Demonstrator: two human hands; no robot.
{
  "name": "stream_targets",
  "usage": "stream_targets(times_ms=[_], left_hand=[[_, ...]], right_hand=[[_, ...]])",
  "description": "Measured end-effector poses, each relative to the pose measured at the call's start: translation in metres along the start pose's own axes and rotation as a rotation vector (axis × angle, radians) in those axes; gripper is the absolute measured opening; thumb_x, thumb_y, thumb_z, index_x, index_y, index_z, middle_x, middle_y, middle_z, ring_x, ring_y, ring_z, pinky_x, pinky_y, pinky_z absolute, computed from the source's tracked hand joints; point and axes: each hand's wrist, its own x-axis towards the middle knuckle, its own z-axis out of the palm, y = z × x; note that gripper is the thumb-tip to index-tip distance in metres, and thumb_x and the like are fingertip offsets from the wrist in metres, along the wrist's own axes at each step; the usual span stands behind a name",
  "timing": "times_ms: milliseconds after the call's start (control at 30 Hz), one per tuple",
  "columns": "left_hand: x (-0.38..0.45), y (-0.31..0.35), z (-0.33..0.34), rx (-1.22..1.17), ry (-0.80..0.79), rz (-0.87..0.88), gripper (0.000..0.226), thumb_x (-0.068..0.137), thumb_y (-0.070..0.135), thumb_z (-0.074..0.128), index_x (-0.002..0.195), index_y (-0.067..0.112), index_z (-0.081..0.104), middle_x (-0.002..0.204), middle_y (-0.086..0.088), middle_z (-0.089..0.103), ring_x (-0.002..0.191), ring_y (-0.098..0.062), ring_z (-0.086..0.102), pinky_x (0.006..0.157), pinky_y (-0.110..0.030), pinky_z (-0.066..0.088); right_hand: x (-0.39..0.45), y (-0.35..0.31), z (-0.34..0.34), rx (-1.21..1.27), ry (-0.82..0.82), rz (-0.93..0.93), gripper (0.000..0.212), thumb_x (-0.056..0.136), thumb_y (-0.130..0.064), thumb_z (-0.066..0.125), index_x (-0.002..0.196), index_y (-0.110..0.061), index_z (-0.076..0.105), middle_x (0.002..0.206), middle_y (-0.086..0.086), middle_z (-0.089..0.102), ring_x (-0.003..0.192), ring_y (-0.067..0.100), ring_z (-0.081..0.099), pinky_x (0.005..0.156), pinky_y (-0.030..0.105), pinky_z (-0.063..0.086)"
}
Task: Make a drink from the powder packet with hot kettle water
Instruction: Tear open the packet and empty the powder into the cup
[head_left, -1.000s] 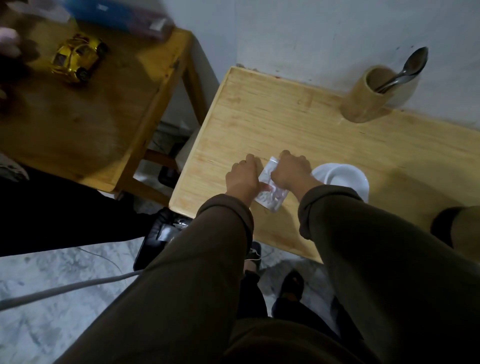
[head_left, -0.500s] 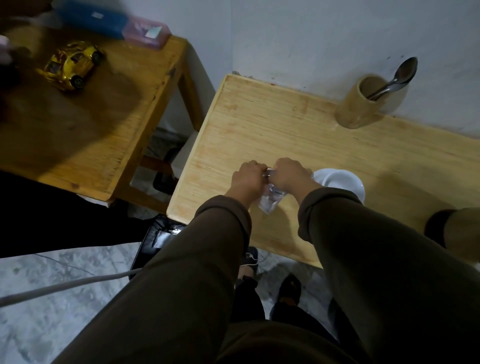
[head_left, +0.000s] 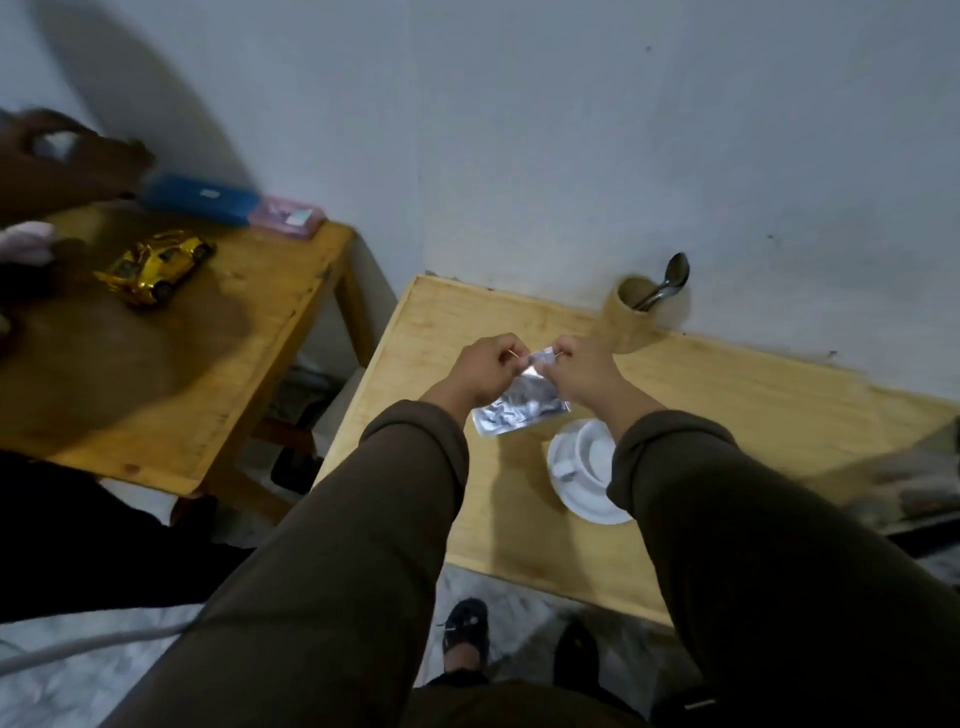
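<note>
A silvery powder packet hangs in the air above the light wooden table. My left hand and my right hand both pinch its top edge, fingertips close together. Just below and to the right of the packet a white cup stands on a white saucer, partly hidden by my right sleeve. A wooden holder with a metal spoon in it stands at the back by the wall. No kettle is in view.
A darker wooden side table stands to the left with a gold toy car, a blue case and a pink box. Another person's hand reaches over it. A blurred object lies at the table's right edge.
My hands have lifted the packet off the table and now hold it by its top edge. The camera tilted up, showing more wall.
</note>
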Motion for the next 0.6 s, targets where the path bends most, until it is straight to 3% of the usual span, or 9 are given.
stream_targets(times_ms=[100,167,433,600], left_hand=[[0.003,0.017,-0.003,-0.012,0.021,0.004,0.019,0.093,0.019,0.056,0.105,0.008,0.066,0.088,-0.003,0.060,0.082,-0.018,0.053,0.073,-0.022,0.038],[0.004,0.028,-0.003,-0.051,0.041,0.008,0.018,0.092,0.019,0.057,0.103,0.009,0.067,0.088,-0.004,0.062,0.082,-0.019,0.055,0.075,-0.023,0.041],[0.000,0.075,0.012,0.012,0.203,-0.020,0.018,0.089,0.040,0.057,0.091,0.027,0.070,0.089,0.007,0.067,0.089,-0.009,0.054,0.084,-0.030,0.038],[-0.003,0.103,0.017,-0.031,0.231,-0.012,0.025,0.093,0.037,0.050,0.096,0.024,0.071,0.104,0.003,0.073,0.099,-0.012,0.060,0.081,-0.026,0.030]], right_hand=[[-0.003,-0.003,-0.019,0.097,0.069,-0.034,0.021,0.081,-0.015,0.067,0.066,-0.025,0.056,0.066,-0.004,0.054,0.080,0.024,0.056,0.082,0.045,0.053],[-0.006,-0.003,-0.031,0.119,0.076,-0.052,0.027,0.081,-0.015,0.066,0.062,-0.029,0.054,0.063,-0.007,0.053,0.079,0.023,0.056,0.085,0.048,0.052],[-0.022,-0.003,-0.072,0.249,0.089,-0.097,0.026,0.083,-0.001,0.061,0.065,-0.019,0.055,0.059,0.002,0.054,0.056,0.021,0.056,0.076,0.051,0.057],[-0.021,0.001,-0.093,0.279,0.112,-0.145,0.015,0.087,-0.007,0.061,0.073,-0.014,0.059,0.063,0.004,0.055,0.053,0.016,0.055,0.064,0.034,0.056]])
